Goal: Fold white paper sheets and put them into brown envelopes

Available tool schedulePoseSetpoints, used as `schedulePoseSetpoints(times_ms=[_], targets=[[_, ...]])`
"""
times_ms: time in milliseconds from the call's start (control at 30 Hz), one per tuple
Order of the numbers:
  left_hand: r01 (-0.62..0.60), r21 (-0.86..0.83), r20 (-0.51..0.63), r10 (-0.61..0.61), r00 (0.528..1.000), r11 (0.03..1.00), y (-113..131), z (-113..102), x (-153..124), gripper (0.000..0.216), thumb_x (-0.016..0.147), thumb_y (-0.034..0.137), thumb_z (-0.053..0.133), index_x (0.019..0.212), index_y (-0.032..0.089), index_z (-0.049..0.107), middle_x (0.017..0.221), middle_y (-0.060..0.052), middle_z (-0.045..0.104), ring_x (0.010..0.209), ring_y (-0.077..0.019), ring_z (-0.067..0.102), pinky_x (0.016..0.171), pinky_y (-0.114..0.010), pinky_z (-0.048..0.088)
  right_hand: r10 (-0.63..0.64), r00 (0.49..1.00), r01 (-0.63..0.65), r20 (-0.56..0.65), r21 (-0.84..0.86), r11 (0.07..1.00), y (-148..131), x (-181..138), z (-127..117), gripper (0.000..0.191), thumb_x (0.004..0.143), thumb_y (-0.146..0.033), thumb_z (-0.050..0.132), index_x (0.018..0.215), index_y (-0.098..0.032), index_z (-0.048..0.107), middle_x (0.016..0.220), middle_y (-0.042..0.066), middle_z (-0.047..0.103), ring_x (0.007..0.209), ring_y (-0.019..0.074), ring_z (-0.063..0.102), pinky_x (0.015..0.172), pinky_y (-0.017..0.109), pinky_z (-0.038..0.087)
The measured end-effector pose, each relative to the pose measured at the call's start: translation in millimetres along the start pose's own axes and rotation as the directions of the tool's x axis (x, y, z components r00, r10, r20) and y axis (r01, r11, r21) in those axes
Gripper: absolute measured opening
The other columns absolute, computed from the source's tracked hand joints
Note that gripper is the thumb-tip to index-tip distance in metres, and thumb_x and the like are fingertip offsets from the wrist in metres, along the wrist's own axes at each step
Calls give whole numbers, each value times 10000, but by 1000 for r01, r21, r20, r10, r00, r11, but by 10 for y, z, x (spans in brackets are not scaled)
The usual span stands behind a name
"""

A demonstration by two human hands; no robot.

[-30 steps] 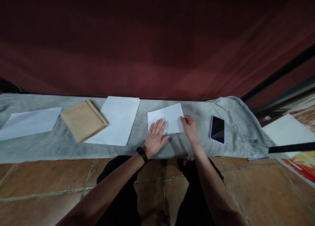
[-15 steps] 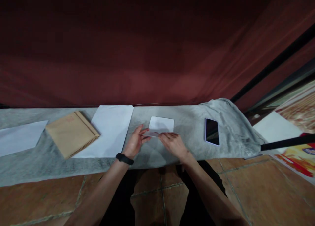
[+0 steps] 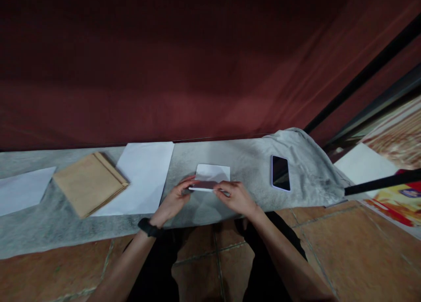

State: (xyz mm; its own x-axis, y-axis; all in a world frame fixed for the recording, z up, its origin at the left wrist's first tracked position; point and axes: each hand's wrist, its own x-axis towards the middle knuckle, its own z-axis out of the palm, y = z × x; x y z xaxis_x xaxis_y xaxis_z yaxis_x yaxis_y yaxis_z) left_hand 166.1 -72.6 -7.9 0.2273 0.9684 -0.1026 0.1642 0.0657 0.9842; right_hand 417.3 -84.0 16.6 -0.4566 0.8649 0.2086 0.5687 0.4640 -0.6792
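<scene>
A small white sheet of paper (image 3: 213, 172) lies on the grey cloth in front of me, its near edge raised as a narrow strip. At the left end of that edge, my left hand (image 3: 176, 199) pinches the paper between thumb and fingers; a black band is on the wrist. Over the right end, my right hand (image 3: 236, 198) is closed on the same edge with bent fingers. Whether the strip is a fold of the sheet or a separate piece, I cannot tell.
Left of my hands are large white sheets (image 3: 148, 175), brown envelopes (image 3: 87, 183) partly over them, and another white sheet (image 3: 24, 190). A phone (image 3: 280, 173) lies to the right on the grey cloth (image 3: 255, 157). Black bars (image 3: 378, 184) cross the right side.
The raised strip has tilted and come down toward me at the near edge of the paper. My left hand has closed in on its left end; the view has shifted slightly.
</scene>
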Motion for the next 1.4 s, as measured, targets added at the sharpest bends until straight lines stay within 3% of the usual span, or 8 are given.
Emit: schedulePoseSetpoints(times_ms=[133,233,367,567,700,900,1200,1400], targets=[[6,126,4,-6,1000,992,-34,34,96,299,724,381,746,960,197,765,1109,-78,748,1084,-275,658,1008,-416,484,71,997,-64,-27,210,976,81,9,-40,185,975,-340,555,1006,-249,714,961,0,758,872,161,706,814,256,510],[77,85,43,-81,996,993,-112,54,159,345,732,433,729,972,186,749,997,-55,769,922,-253,685,893,-392,525,135,991,-126,2,377,918,253,22,-56,229,931,-390,618,1097,-245,678,1053,12,742,959,175,689,839,272,521],[110,6,-36,-109,993,994,-212,63,185,332,723,448,731,921,182,736,941,-50,763,886,-235,673,838,-351,510,256,966,-215,-23,477,852,543,36,-29,254,898,-376,610,1086,-208,645,1026,31,729,913,177,675,794,286,529],[111,-18,-149,-112,982,994,-203,174,211,155,713,342,737,793,214,703,771,-8,712,725,-188,612,680,-276,447,388,920,-380,-59,115,918,690,26,97,196,927,-291,511,891,-193,677,830,21,719,768,178,661,707,286,501],[124,-32,-272,-128,954,992,-190,262,230,327,697,261,747,1017,234,688,682,35,645,624,-169,556,631,-267,400,409,905,-418,-119,-56,907,635,24,211,235,943,-262,529,1134,-194,648,937,53,755,828,195,707,729,285,508],[112,199,-373,-31,927,974,-174,336,227,572,739,226,730,1299,258,614,682,41,595,611,-177,530,661,-287,387,490,851,-524,-187,-345,779,503,61,322,523,946,-253,557,1430,-95,438,926,128,772,881,274,740,859,382,503],[92,339,-365,41,930,936,-182,376,215,470,775,194,694,1241,243,664,908,-41,662,875,-252,639,905,-376,480,434,870,-493,-233,-442,749,449,33,333,518,963,-255,528,1448,-109,420,1019,159,748,915,291,714,897,430,488],[-15,598,-240,197,950,802,-258,411,226,400,872,207,553,1261,200,646,1184,-125,629,1069,-293,630,1015,-444,480,251,929,-349,-271,-423,836,267,103,466,477,1009,-300,463,1451,-120,469,1311,199,628,1227,311,574,1023,467,457]])
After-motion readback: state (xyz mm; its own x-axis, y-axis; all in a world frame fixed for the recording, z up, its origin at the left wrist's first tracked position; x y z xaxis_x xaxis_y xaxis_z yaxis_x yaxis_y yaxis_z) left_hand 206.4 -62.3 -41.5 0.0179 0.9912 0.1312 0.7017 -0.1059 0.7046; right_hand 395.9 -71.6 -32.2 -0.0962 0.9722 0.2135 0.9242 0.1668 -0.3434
